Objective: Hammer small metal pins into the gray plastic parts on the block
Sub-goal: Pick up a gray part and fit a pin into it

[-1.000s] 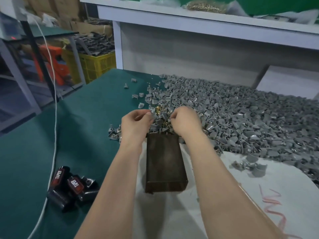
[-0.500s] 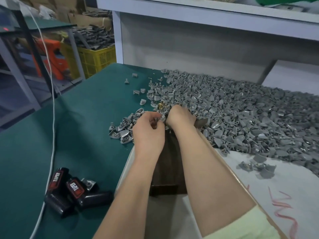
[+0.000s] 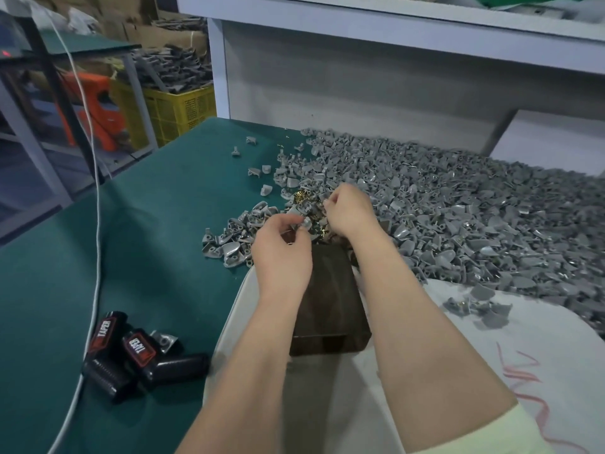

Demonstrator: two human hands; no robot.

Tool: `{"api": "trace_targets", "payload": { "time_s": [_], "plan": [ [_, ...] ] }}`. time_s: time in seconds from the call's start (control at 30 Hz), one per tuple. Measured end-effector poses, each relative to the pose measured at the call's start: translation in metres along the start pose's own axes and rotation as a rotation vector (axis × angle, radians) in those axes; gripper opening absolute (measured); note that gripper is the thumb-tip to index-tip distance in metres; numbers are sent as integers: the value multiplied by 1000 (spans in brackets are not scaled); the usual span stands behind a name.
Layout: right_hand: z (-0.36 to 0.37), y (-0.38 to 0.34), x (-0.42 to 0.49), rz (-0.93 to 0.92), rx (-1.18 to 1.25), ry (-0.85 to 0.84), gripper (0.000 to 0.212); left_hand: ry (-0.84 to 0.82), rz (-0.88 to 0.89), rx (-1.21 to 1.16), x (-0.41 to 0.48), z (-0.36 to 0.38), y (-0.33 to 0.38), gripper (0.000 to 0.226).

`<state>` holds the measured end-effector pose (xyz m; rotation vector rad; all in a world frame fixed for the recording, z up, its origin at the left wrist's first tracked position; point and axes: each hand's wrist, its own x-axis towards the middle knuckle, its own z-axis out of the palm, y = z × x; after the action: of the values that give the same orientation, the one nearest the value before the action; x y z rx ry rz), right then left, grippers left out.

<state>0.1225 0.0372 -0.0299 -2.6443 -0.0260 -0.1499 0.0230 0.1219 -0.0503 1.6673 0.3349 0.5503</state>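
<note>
Since half a second before, the hands had drawn apart, leaving a gap over the far end of the block (image 3: 330, 303). The left hand (image 3: 283, 257) pinched a gray part (image 3: 305, 223) at its fingertips just above that end, while the right hand (image 3: 348, 209) curled its fingertips together beside the brass pins (image 3: 302, 198); whether it held one could not be told. The block lay between the forearms, against the near edge of the pile (image 3: 458, 217) on the table (image 3: 131, 224).

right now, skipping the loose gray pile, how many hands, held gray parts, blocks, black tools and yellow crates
hands: 2, left hand and right hand
gray part in the left hand: 1
block: 1
black tools: 2
yellow crate: 1
total: 7
</note>
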Motion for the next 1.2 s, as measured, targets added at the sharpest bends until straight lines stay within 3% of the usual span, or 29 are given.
{"api": "trace_targets", "payload": {
  "time_s": [0.1, 0.17, 0.27, 0.37, 0.5, 0.63, 0.77, 0.83, 0.93, 1.0, 1.2],
  "plan": [
    [-15, 0, -14, -51, 169, 66, 21, 26, -49, -61, -7, 12, 3, 14],
    [-28, 6, -26, -10, 345, 68, 10, 34, -79, -113, -12, 14, 3, 13],
    [-50, 26, -58, 50, 486, 35, 14, 10, -58, -57, -16, 8, 1, 12],
    [-61, 38, -110, 56, 476, 90, 18, 5, -30, 52, -16, 3, 2, 12],
    [-29, 21, -167, -96, 431, 245, 14, 43, -22, 127, -17, 5, 4, 11],
    [-3, 6, -157, -128, 398, 398, 10, 13, -36, 169, -17, 0, 6, 10],
    [-17, 28, -117, -170, 424, 277, 12, -223, -15, 329, -7, -24, 10, 11],
    [-26, 40, -102, -174, 453, 197, 13, -378, 40, 301, -4, -35, 15, 13],
    [-35, 50, -92, -96, 617, 262, 17, -532, 193, 335, -6, -33, 20, 12],
    [-38, 54, -93, -84, 609, 306, 19, -577, 256, 400, -10, -24, 18, 18],
    [-47, 53, -99, -140, 532, 153, 20, -536, 332, 490, -17, -6, 12, 22]
  ]
}}
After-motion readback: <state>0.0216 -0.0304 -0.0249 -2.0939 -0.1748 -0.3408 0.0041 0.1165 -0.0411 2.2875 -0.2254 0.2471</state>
